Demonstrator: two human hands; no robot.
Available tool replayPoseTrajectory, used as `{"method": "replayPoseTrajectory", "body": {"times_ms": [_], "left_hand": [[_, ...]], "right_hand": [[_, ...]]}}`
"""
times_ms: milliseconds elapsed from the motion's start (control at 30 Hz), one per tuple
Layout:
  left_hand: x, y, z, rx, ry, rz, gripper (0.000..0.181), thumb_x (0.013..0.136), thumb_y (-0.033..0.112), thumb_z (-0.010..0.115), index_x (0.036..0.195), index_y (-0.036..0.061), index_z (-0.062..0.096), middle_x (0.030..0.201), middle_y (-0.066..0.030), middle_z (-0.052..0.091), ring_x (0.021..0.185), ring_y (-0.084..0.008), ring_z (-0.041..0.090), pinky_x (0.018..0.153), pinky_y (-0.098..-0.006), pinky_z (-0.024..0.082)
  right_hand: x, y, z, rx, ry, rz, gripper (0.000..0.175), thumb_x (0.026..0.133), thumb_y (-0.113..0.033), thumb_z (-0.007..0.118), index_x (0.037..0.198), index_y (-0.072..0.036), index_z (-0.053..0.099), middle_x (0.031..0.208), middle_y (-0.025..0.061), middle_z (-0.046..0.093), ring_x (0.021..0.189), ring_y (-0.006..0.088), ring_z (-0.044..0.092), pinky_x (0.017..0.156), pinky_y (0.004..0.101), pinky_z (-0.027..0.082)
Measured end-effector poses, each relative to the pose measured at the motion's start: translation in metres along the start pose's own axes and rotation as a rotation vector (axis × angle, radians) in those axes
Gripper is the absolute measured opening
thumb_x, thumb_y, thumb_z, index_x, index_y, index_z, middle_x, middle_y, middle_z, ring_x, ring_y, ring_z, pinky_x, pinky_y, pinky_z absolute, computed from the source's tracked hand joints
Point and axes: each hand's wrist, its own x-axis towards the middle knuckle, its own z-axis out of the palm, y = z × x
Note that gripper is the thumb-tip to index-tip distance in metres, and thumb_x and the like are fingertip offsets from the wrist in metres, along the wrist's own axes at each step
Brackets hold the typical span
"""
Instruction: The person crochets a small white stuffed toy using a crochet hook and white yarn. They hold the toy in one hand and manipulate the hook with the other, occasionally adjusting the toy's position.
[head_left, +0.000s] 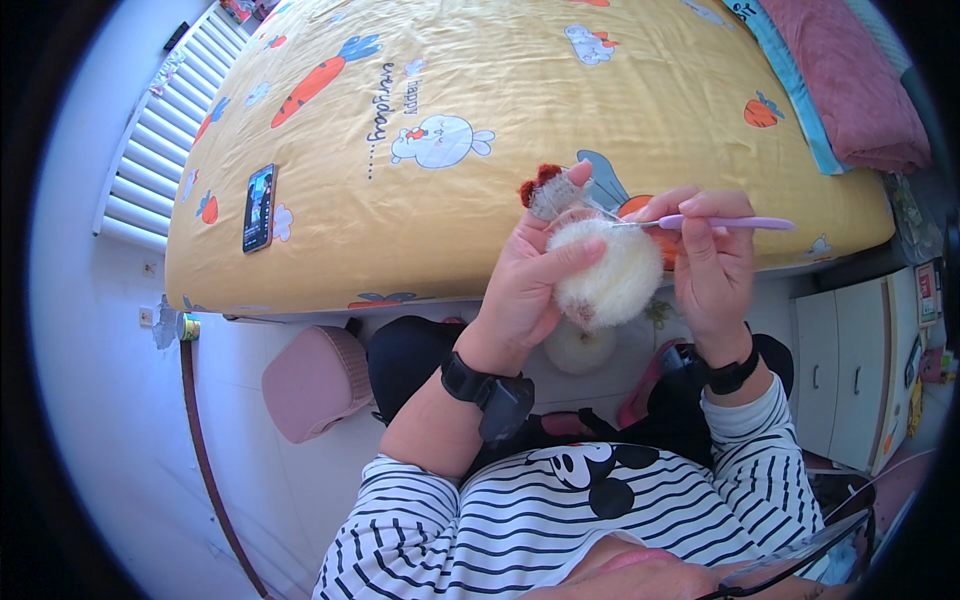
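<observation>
My left hand (529, 274) holds a fuzzy cream crocheted piece (611, 274), its thumb pressed on the near side. A smaller grey crocheted part (555, 196) with a dark red edge (538, 180) sits at the fingers of the same hand, with yarn strands running from it. Between the thumb and fingers of my right hand (709, 255) is a crochet hook with a lilac handle (739, 223); its metal shaft points left and its tip meets the top of the cream piece. A round pale ball (580, 347), perhaps yarn, lies below, partly hidden.
A bed with a yellow printed sheet (465, 247) spans the far side. On it lie a lit phone (259, 208) at left and a folded pink blanket (847, 82) at right. A pink stool (315, 384) stands lower left; a white cabinet (836, 367) stands at right.
</observation>
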Motion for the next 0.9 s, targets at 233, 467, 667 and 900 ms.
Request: {"method": "replayPoseTrajectory", "body": {"times_ms": [233,467,667,900], "left_hand": [[0.002,-0.008,-0.002,0.061,-0.004,0.076,0.078,0.087,-0.004,0.067,0.155,0.0111,0.031,0.11,-0.0077,0.064,0.107,-0.0177,0.063,0.095,-0.0331,0.05],[0.001,-0.001,0.002,0.019,0.032,-0.003,0.086,0.084,-0.006,0.069,0.156,0.0117,0.026,0.11,-0.0091,0.064,0.104,-0.019,0.065,0.093,-0.0339,0.052],[0.0,0.004,0.004,-0.001,0.038,-0.03,0.079,0.083,-0.006,0.07,0.152,0.0101,0.036,0.108,-0.0092,0.066,0.104,-0.0198,0.067,0.092,-0.0357,0.054],[-0.003,-0.004,0.002,0.165,0.059,-0.014,0.072,0.081,-0.005,0.069,0.147,0.0082,0.044,0.108,-0.0066,0.065,0.104,-0.0184,0.065,0.093,-0.0334,0.052]], "right_hand": [[-0.011,0.012,0.01,-0.54,-0.076,-0.286,0.018,0.092,-0.008,0.064,0.11,-0.008,0.064,0.11,0.0148,0.062,0.095,0.0253,0.064,0.083,0.0365,0.053],[0.0,-0.005,-0.003,-0.839,-0.222,-0.516,0.026,0.083,-0.004,0.071,0.108,-0.01,0.067,0.108,0.0134,0.064,0.092,0.0289,0.064,0.08,0.0375,0.052],[-0.002,-0.005,-0.02,-0.057,0.161,0.131,0.011,0.1,-0.011,0.058,0.104,-0.001,0.061,0.088,0.0104,0.068,0.082,0.0203,0.067,0.078,0.0312,0.054],[0.001,0.014,-0.007,0.493,0.271,0.476,0.012,0.1,-0.01,0.056,0.104,0.0,0.063,0.089,0.0112,0.069,0.086,0.02,0.068,0.079,0.0335,0.055]]}}
